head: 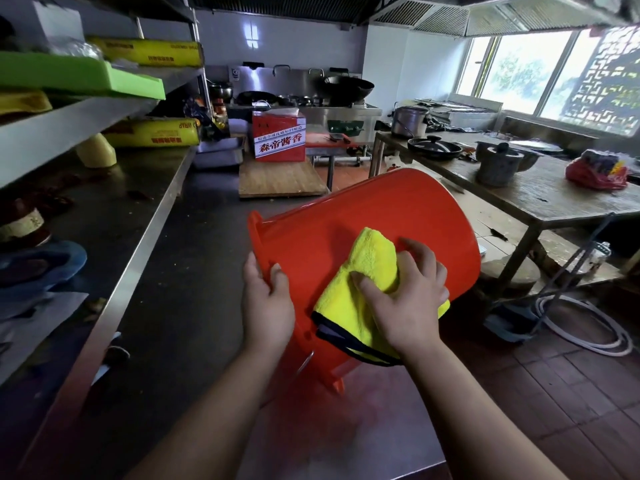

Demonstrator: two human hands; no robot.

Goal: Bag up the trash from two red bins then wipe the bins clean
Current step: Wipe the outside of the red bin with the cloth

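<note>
In the middle of the frame the red bin [381,209] lies tipped on the table [194,271], left grip [266,306] curled round its rim, right grip [408,299] clutching a yellow cloth [360,271] against its side (the wiping step), so next it likely needs turning.

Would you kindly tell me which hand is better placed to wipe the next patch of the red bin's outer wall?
Right hand: it holds the yellow microfibre cloth against the outer wall of the red bin. The left hand grips the rim, steadying the tilted bin, so it looks needed there.
</note>
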